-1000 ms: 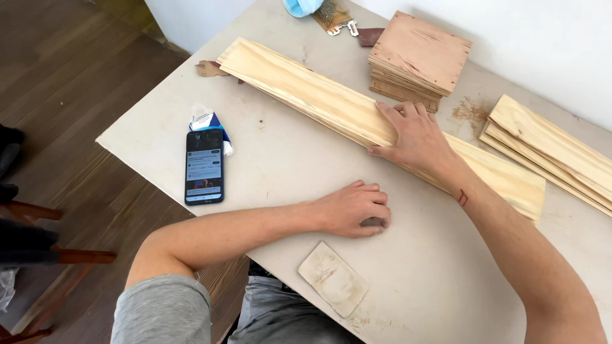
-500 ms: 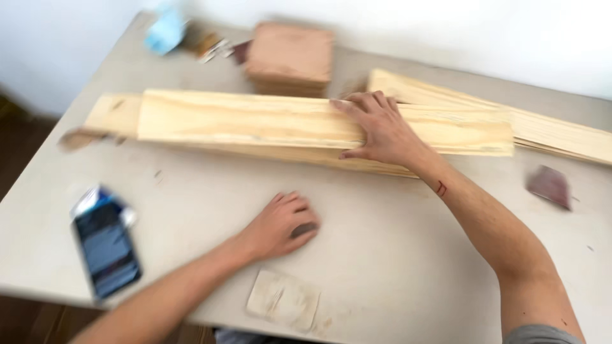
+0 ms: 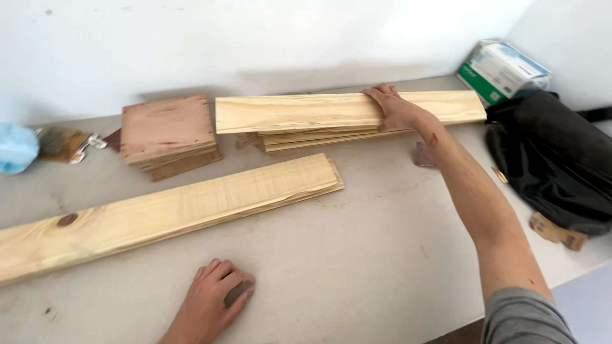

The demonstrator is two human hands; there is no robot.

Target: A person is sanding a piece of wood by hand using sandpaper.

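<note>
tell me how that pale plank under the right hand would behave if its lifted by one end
The pale plank looks thin and long, so it would probably stay fairly stiff yet sag or swing at its far end. The right hand grips it off-centre, so it may tip. Its smooth face could slide on the planks beneath.

Green-and-white carton (image 3: 503,71) wrapped in clear plastic: boxy, tilted, at the bench's (image 3: 357,255) far right corner against the wall, just behind the black bag (image 3: 554,159). Small crinkled brownish packet (image 3: 60,143) far left of that bag, beside a blue wad (image 3: 16,148).
</note>
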